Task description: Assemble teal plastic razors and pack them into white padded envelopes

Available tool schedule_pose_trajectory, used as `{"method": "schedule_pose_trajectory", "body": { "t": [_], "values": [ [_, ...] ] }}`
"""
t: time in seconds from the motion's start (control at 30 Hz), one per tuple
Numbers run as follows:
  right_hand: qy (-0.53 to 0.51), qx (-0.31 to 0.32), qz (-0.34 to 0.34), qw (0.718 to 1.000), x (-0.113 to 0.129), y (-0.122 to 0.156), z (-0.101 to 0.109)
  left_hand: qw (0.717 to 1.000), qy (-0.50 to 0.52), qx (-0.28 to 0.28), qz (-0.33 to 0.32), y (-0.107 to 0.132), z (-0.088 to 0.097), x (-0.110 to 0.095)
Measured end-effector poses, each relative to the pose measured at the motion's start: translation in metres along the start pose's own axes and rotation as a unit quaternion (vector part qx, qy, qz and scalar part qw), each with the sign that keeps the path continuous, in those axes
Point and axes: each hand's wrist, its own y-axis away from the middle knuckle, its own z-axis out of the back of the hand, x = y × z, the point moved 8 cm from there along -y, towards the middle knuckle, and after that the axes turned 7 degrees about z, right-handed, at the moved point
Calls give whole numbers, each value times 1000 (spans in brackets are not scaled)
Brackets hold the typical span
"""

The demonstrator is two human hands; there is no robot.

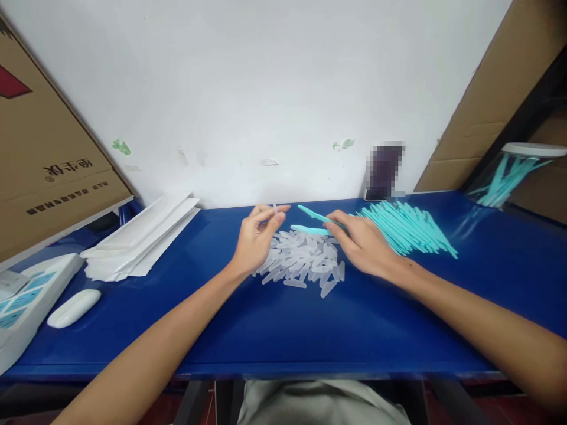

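Observation:
Between the thumb and fingers of my left hand (259, 233) is a small translucent cap (275, 209). My right hand (363, 242) grips slim teal sticks that look like eyebrow razors; one razor (310, 212) points up and left, and another (312, 230) lies lower, over the pile. The razor tips and the cap are apart. Below and between both hands spreads a loose pile of translucent caps (305, 257) on the blue table. Just beyond my right hand lies a heap of teal razors (410, 227). My right fingertips are partly hidden behind the hand.
A stack of white paper sleeves (142, 236) lies at left, near a white oval case (74, 308) and a white power strip (39, 301). A phone (384, 171) leans on the wall. At right stands a clear jar (509, 177) of teal sticks. Cardboard (53, 159) flanks the table (310, 336).

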Motion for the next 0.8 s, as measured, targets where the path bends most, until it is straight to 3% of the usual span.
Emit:
{"method": "schedule_pose_trajectory", "body": {
  "t": [0.4,0.63,0.8],
  "values": [
    [21,62,39,997,9,2,-8,980,179,12,91,-3,-2,15],
    [37,74,56,995,14,3,-8,985,134,24,108,5,-9,10],
    [44,93,99,990,24,3,-6,983,100,110,104,10,-26,6]
  ]
}}
